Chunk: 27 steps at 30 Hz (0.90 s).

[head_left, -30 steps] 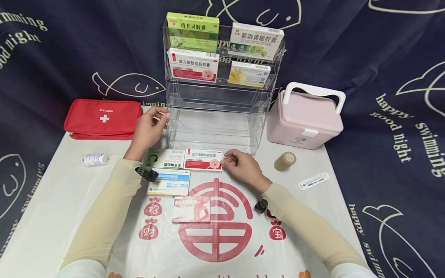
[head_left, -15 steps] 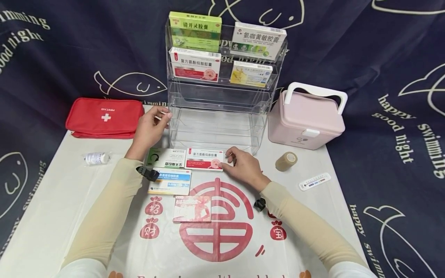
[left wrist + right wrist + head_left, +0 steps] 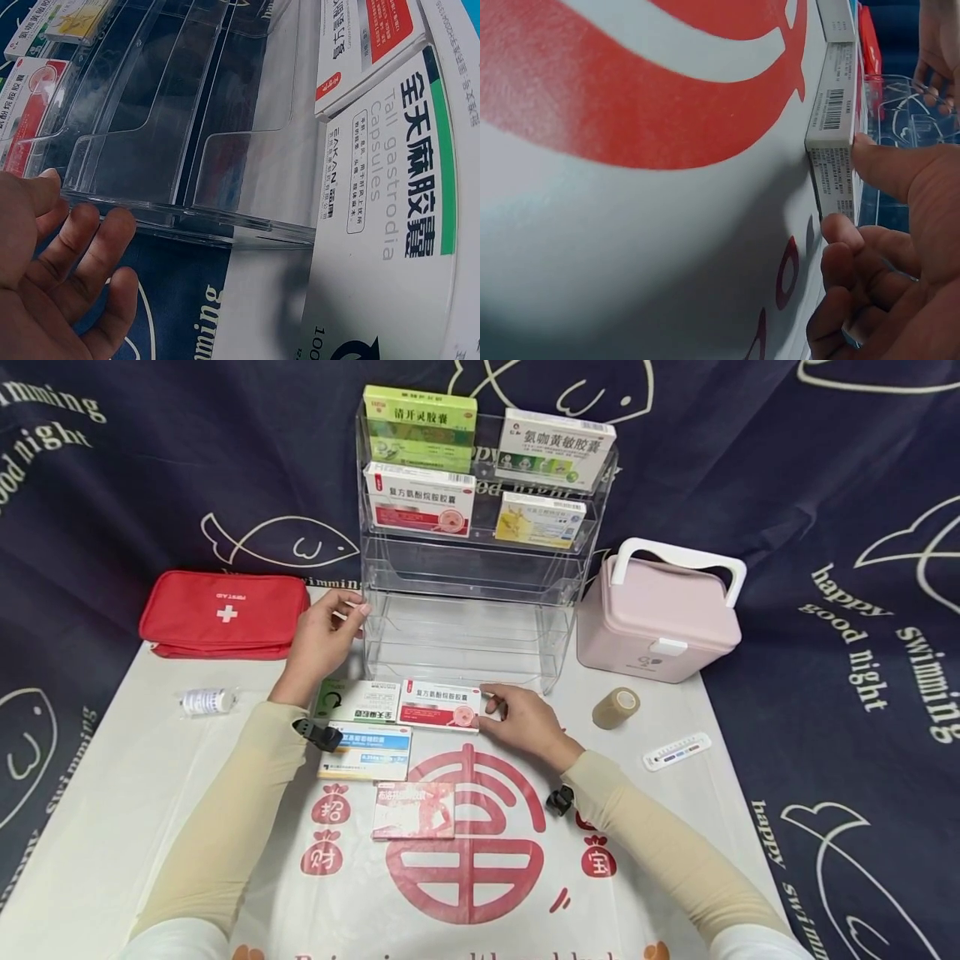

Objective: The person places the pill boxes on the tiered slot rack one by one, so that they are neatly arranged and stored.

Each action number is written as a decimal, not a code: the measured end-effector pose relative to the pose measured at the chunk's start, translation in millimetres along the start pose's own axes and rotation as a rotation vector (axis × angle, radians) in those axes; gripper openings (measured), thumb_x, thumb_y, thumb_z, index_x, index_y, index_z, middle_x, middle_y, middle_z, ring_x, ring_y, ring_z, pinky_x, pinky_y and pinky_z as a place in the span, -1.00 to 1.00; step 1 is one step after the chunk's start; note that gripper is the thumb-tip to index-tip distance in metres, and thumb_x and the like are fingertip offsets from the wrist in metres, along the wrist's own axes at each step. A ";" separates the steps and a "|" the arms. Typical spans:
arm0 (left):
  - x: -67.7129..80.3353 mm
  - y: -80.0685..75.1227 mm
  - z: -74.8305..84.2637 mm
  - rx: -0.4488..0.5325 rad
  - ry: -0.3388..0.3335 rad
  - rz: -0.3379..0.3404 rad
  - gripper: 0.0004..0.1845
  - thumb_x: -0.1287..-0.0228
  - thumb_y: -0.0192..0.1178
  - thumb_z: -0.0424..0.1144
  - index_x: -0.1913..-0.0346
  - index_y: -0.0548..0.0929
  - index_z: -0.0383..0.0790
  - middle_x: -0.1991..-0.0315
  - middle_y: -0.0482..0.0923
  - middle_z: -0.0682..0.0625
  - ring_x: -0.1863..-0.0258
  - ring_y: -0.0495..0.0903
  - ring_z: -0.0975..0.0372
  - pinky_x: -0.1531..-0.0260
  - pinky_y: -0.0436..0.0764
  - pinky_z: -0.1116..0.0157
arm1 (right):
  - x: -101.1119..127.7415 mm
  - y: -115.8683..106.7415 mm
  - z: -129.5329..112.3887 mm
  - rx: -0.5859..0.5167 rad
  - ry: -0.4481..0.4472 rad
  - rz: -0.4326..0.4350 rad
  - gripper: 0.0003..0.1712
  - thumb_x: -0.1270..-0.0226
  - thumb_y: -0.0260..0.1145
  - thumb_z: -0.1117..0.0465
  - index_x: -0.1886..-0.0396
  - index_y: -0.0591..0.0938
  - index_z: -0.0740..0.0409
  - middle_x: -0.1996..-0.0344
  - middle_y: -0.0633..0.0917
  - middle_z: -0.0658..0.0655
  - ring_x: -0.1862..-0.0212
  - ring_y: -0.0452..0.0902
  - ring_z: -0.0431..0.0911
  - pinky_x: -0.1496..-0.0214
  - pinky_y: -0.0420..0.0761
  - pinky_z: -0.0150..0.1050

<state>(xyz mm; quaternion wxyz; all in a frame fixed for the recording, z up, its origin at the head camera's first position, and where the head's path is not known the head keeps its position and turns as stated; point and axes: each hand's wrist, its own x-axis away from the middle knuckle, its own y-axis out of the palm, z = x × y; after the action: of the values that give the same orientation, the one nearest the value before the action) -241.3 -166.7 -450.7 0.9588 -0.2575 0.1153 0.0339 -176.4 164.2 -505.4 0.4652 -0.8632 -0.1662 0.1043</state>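
Thermometer strip (image 3: 677,751) markings too small to read.

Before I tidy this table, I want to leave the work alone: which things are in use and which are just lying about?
In use:
right hand pinching the red and white box
left hand touching the clear rack

Lying about:
red first aid pouch
pink case
tape roll
small bottle
thermometer strip
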 end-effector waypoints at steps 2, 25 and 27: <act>0.5 -0.1 -0.3 -0.006 0.002 0.001 -0.71 -0.52 0.19 -0.09 -0.07 0.59 -0.24 0.22 0.63 -0.12 0.37 0.67 -0.01 0.40 0.46 0.35 | -0.5 -0.5 -0.7 -0.013 0.002 -0.020 -0.34 -0.23 0.53 -0.02 -0.28 0.62 0.13 0.32 0.71 0.00 0.41 0.50 -0.24 0.41 0.46 -0.23; 1.0 0.3 -1.4 -0.008 0.005 -0.007 -0.70 -0.52 0.19 -0.08 -0.07 0.59 -0.25 0.22 0.63 -0.13 0.37 0.67 0.00 0.43 0.45 0.36 | 5.4 13.5 3.0 -0.107 -0.013 0.052 -0.49 -0.33 0.46 -0.05 -0.12 0.60 0.13 0.30 0.60 0.12 0.34 0.45 -0.11 0.29 0.45 -0.18; 0.6 0.3 -1.9 -0.005 0.007 -0.009 -0.68 -0.52 0.18 -0.07 -0.07 0.59 -0.26 0.22 0.63 -0.13 0.37 0.67 0.00 0.44 0.45 0.38 | 6.3 13.8 2.9 -0.140 -0.012 0.061 -0.50 -0.31 0.47 -0.03 -0.11 0.59 0.12 0.32 0.61 0.14 0.34 0.49 -0.07 0.27 0.46 -0.18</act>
<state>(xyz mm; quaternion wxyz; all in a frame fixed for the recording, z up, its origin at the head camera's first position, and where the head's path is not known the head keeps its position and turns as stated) -241.1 -167.4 -452.6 0.9578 -0.2605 0.1176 0.0290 -169.0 161.8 -518.7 0.3993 -0.8976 -0.1494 0.1117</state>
